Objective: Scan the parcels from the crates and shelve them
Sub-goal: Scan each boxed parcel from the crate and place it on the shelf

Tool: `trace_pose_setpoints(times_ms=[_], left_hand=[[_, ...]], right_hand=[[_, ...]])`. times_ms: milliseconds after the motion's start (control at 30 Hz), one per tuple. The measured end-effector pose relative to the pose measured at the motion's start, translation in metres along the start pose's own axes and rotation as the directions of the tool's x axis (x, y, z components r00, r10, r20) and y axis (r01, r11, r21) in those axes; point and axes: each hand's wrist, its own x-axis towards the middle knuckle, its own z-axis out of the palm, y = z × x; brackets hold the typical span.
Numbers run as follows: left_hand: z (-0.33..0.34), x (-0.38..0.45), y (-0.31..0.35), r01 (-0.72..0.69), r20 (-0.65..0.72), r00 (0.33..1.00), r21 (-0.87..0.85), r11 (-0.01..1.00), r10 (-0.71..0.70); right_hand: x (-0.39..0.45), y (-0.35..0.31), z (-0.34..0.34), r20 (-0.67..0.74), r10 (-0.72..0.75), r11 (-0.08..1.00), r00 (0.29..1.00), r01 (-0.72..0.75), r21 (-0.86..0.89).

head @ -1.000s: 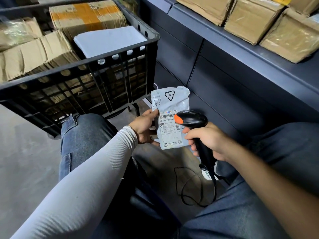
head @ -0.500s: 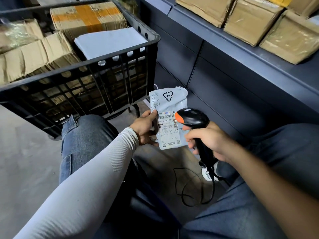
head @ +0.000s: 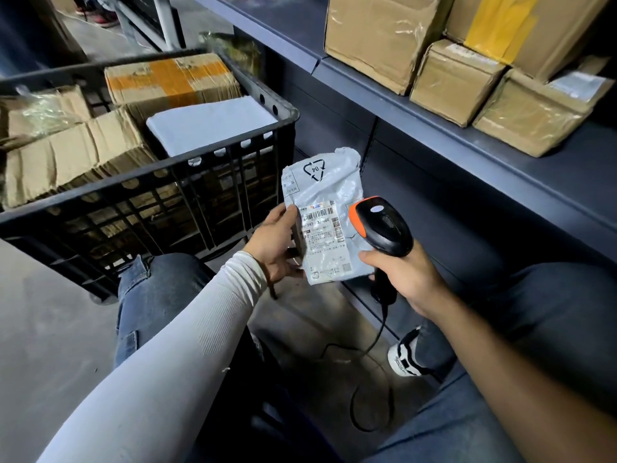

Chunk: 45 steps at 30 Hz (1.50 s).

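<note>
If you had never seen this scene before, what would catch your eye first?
The crinkled grey plastic mailer bag at centre, held by the left hand, with the right hand aiming a black handheld scanner with an orange band at it. Behind on the left stands a black plastic crate of parcels.

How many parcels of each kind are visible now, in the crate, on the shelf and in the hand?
Cardboard boxes on the shelf: 4
Cardboard parcels in the black crate: 3
White flat parcel in the crate: 1
Grey poly mailer held by the left hand: 1
Total: 9 parcels
</note>
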Motion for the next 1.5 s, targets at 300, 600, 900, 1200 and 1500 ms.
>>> trace_pose_setpoints(times_ms=[300,600,900,1200,1500], left_hand=[[0.032,-0.033,-0.007,-0.606,0.078,0.794,0.174,0.776,0.602],[0.040,-0.057,0.028,-0.728,0.282,0.511,0.644,0.234,0.812],[0.046,-0.061,0.061,-0.598,0.522,0.371,0.767,-0.232,0.768],[0.104,-0.074,0.118,-0.629,0.652,0.104,0.628,-0.458,0.752],[0.174,-0.023,0.171,-0.682,0.712,-0.062,0.481,-0.551,0.699]], right_hand=[[0.001,-0.035,-0.006,-0.153,-0.147,0.963,0.977,0.177,0.205],[-0.008,-0.055,-0.007,-0.191,-0.192,0.963,0.963,0.223,0.154],[-0.029,-0.109,-0.015,-0.259,-0.391,0.902,0.883,0.424,0.084],[-0.040,-0.160,-0.053,-0.419,-0.477,0.843,0.773,0.537,0.030],[-0.009,-0.187,-0.085,-0.589,-0.507,0.761,0.630,0.648,0.037]])
